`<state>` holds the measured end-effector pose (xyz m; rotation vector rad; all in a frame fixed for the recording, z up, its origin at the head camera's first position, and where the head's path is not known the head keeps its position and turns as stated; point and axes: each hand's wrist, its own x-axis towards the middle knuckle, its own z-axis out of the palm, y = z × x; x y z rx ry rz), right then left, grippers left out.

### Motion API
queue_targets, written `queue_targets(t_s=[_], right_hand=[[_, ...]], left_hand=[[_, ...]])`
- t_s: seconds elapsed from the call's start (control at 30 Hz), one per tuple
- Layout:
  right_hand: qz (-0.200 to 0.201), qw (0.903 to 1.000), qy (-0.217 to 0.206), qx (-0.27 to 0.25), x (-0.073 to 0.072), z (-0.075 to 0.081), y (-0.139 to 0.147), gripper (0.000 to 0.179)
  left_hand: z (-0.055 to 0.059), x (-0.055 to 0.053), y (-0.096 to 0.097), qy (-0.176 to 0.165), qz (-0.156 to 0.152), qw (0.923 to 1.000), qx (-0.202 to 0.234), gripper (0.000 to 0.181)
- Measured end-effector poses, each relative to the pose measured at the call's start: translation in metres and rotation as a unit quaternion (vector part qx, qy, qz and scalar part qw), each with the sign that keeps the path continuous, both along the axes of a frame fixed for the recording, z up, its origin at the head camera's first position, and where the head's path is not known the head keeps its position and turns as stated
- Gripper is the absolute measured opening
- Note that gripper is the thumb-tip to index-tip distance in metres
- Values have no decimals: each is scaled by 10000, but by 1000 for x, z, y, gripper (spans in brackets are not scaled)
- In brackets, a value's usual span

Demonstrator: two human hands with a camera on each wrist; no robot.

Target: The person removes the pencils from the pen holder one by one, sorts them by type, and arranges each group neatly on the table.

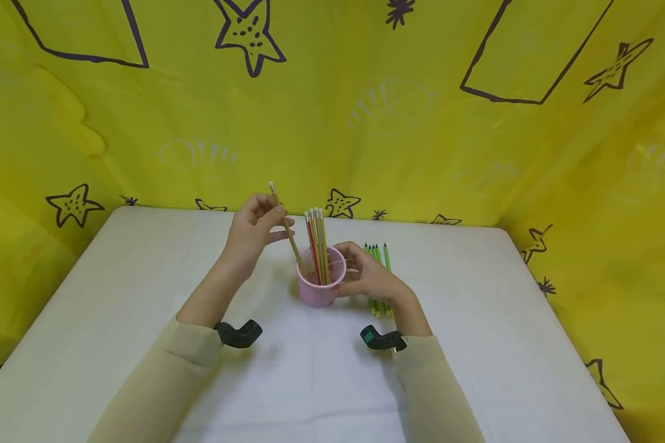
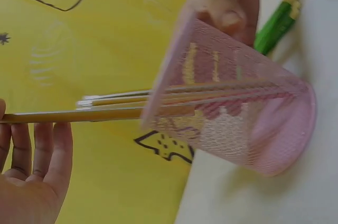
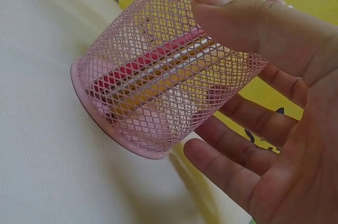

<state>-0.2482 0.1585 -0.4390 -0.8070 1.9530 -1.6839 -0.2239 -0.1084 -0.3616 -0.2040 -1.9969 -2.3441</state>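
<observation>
A pink mesh pencil cup [image 1: 317, 298] stands on the white table, held at its right side by my right hand [image 1: 370, 275]. In the right wrist view the thumb [image 3: 232, 20] lies along the mesh, with the other fingers round the far side. My left hand [image 1: 253, 232] pinches a yellow pencil [image 1: 289, 229], eraser end up and tilted, its lower end inside the cup's rim. Several other pencils [image 1: 319, 246], yellow ones and a red one, lean upright in the cup, erasers up. Through the mesh [image 3: 158, 71] their lower ends show near the base.
Several green pencils [image 1: 388, 258] lie side by side on the white table [image 1: 310, 375], just right of the cup and partly behind my right hand. A yellow cloth [image 1: 321, 123] with drawn stars hangs behind the table and along its sides.
</observation>
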Motion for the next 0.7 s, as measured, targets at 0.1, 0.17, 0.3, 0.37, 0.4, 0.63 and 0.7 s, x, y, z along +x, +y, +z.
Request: queue_targets(t_s=[0.1, 0.17, 0.3, 0.37, 0.4, 0.63, 0.7], right_hand=[[0, 10000, -15, 29, 0, 0, 0, 76], [9, 10000, -44, 37, -1, 0, 0, 76], [45, 10000, -88, -5, -1, -1, 1, 75], [65, 10000, -74, -14, -1, -1, 1, 75], [71, 9999, -73, -19, -1, -1, 1, 75], [66, 9998, -135, 88, -2, 0, 0, 74], [52, 9998, -158, 108, 0, 1, 0, 74]], left_hand=[[8, 4, -9, 66, 62, 9989, 453, 7], [13, 6, -16, 95, 95, 9977, 669, 7], [20, 9, -27, 98, 71, 9965, 822, 13], [22, 10, -32, 89, 62, 9965, 824, 16], [22, 11, -34, 84, 65, 9967, 805, 17], [16, 15, -48, -55, 121, 9974, 709, 20], [14, 16, -50, -122, 144, 9979, 622, 19]])
